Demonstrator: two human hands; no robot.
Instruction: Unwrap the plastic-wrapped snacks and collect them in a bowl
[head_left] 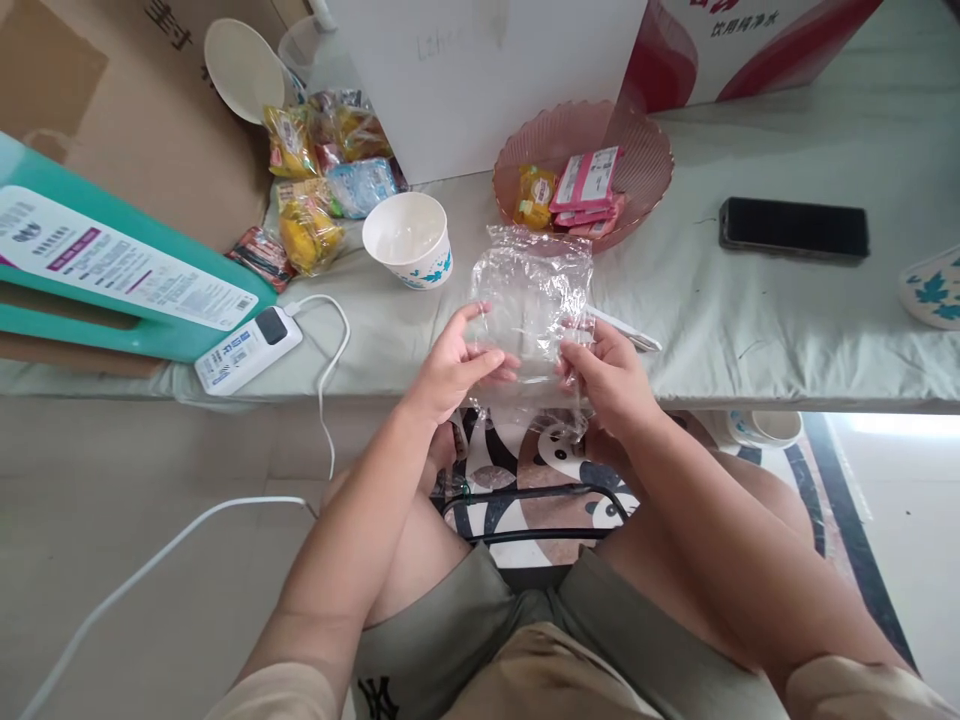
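A clear, crinkled plastic bag [534, 290] is stretched between my two hands at the table's front edge. My left hand [459, 368] holds its left side, thumb in front and fingertips behind the film. On the right side, my right hand [606, 372] pinches the bag between thumb and fingers. Through the film I can make out nothing inside. A thin white strip-like thing [626, 328] lies partly hidden behind the bag and my right hand. Left of the bag stands a white paper cup [410, 240] with blue leaf prints.
Behind the bag sits a pink scalloped bowl [510, 160] with several wrapped snacks. More packets [307, 235] lie at left, near a green jug [150, 260] and a white power strip [247, 350] with a cable. A black phone [795, 228] rests at right.
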